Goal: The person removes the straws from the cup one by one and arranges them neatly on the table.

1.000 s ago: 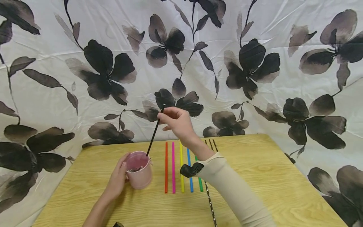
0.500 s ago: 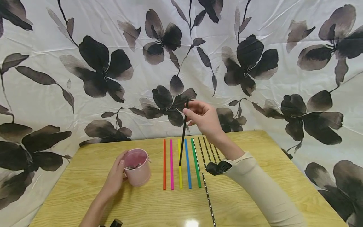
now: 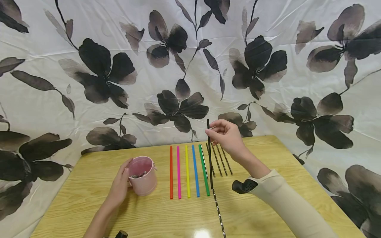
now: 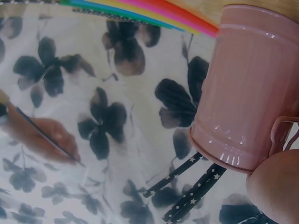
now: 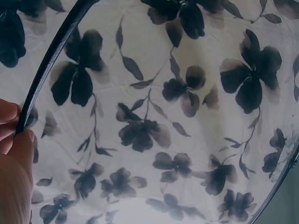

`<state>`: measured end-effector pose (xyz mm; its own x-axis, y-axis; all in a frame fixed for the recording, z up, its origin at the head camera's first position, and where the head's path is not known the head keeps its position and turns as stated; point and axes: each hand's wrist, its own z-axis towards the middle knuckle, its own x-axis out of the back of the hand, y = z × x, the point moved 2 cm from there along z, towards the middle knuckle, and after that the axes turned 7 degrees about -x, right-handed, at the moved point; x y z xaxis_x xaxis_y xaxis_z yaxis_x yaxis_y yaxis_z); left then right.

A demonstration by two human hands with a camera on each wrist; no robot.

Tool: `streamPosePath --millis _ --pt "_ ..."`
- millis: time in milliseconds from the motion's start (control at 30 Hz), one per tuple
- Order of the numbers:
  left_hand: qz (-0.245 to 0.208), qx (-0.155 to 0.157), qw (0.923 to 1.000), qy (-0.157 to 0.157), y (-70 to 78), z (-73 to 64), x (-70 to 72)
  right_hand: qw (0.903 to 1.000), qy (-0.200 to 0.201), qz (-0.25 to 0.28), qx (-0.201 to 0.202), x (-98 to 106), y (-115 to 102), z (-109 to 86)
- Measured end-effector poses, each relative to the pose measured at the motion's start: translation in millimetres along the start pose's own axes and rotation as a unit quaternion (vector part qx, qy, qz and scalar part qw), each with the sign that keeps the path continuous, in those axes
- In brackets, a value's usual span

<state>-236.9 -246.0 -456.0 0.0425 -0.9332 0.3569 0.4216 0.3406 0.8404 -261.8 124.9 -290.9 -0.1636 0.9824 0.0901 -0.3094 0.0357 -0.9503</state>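
Observation:
My right hand [image 3: 227, 137] pinches a plain black straw [image 3: 209, 158] near its top, between thumb and fingers. The straw stands nearly upright, its lower end by the top of a black straw with white dots [image 3: 218, 211]. In the right wrist view, the thumb and fingertips meet on the black straw [image 5: 49, 60]. My left hand [image 3: 118, 188] holds a small pink bucket [image 3: 146, 185] by its left side. Patterned black straws [image 4: 196, 192] poke out of the bucket's mouth in the left wrist view.
Red [image 3: 171, 172], pink [image 3: 179, 172], yellow [image 3: 187, 172], blue [image 3: 195, 172] and green [image 3: 204, 175] straws lie in a row on the wooden table [image 3: 166, 218]. A black-and-white striped straw [image 3: 204, 160] and several patterned black straws [image 3: 225, 159] lie to their right. A floral cloth [image 3: 190, 59] hangs behind.
My right hand has carried the black straw from the bucket rightward past the coloured row, and the straw is now more upright. The left hand stays on the bucket.

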Motion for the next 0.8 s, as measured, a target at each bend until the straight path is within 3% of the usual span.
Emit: streamPosePath --millis 333,600,800 --pt "0.030 -0.008 0.9995 0.000 1.2 1.4 2.8 0.9982 -0.006 -0.016 -0.058 11 39 -14.7" --pt "0.009 -0.002 1.0000 -0.002 -0.2 -2.4 -0.5 0.9924 -0.003 -0.031 -0.119 18 85 -29.4" --pt "0.011 -0.010 0.9999 0.000 0.5 -1.6 -0.4 0.9870 -0.005 -0.028 -0.158 20 105 -41.1"
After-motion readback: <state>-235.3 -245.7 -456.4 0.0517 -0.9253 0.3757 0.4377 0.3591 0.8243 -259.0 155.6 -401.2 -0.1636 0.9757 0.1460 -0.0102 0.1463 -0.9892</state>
